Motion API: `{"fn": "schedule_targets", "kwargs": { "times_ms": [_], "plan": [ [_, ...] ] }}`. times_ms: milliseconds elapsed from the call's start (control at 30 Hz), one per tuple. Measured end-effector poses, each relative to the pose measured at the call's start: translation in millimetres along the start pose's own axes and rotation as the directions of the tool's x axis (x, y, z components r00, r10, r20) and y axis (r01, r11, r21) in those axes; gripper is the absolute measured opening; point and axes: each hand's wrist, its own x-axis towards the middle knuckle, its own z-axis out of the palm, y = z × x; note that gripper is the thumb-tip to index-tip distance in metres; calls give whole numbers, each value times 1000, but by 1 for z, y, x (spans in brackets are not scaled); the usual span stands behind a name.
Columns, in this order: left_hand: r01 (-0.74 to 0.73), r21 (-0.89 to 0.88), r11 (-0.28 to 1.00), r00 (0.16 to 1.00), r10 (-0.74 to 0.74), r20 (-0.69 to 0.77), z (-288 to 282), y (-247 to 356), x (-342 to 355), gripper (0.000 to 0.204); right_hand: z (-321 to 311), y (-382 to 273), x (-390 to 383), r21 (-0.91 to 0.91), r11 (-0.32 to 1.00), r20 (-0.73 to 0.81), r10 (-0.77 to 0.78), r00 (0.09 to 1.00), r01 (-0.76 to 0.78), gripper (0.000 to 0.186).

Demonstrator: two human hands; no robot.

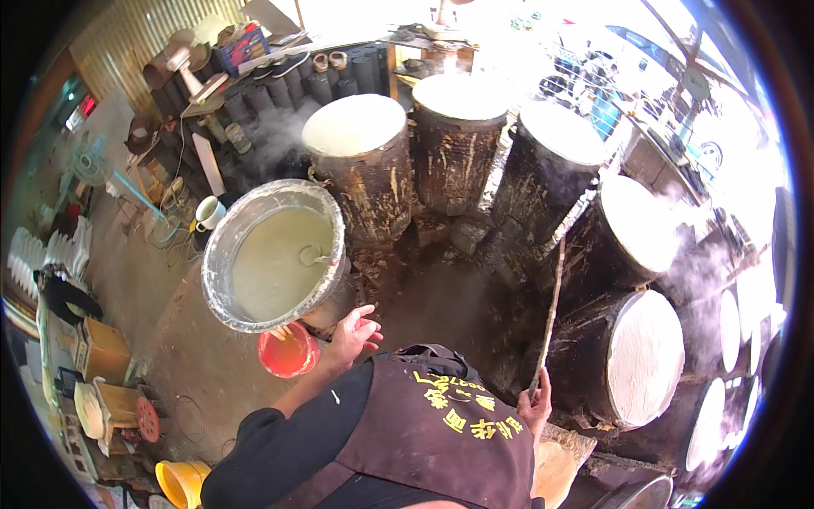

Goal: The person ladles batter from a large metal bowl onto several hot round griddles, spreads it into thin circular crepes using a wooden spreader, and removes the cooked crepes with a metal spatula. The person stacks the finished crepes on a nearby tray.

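My left hand (pixel 352 338) is empty, its fingers spread, just below a large metal vat (pixel 212 284) of pale greenish liquid (pixel 275 259). A ring-shaped handle (pixel 312 254) sticks out of that liquid. Close to this hand, under the vat's rim, a red bucket (pixel 288 360) holds something with a pale wooden handle. My right hand (pixel 534 403) is closed around the lower end of a long thin stick (pixel 553 318). The stick slants up past the dark drums, and its top reaches a pale-crusted gap between two of them.
Several tall dark drums with white tops, such as one drum (pixel 644 360) at the right, curve around the pit-like floor (pixel 441 288). Steam rises from some. A white mug (pixel 209 212), a fan (pixel 91 161) and a yellow bucket (pixel 181 483) stand to the left.
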Motion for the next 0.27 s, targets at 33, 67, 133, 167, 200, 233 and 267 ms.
{"fn": "schedule_targets", "kwargs": {
  "times_ms": [33, 67, 133, 167, 200, 233, 267],
  "plan": [
    [-2, -20, 1000, 1000, 2, -17, -12, -2, -4, 47, 14, -15, -4, -52, 999, 41, -4, 999, 6, 67],
    [-1, -36, 999, 999, 0, -33, -24, -4, -7, 47, 30, -25, -8, -102, 991, 57, -79, 995, 85, 69],
    [3, -68, 998, 998, -7, -63, -53, -8, -14, 48, 60, -42, -17, -117, 985, 153, -111, 982, 130, 67],
    [-2, -97, 995, 997, -6, -79, -68, -11, -17, 48, 78, -47, -21, -93, 984, 184, -135, 974, 154, 66],
    [-7, -125, 992, 995, -5, -96, -84, -14, -20, 48, 91, -56, -24, -118, 979, 232, -137, 963, 168, 65],
    [-9, -153, 988, 993, -9, -114, -101, -20, -25, 48, 103, -59, -25, -155, 977, 295, -94, 951, 145, 66],
    [-5, -166, 986, 993, -15, -121, -113, -22, -28, 48, 118, -62, -26, -199, 953, 321, -158, 934, 230, 70]
  ]
}}
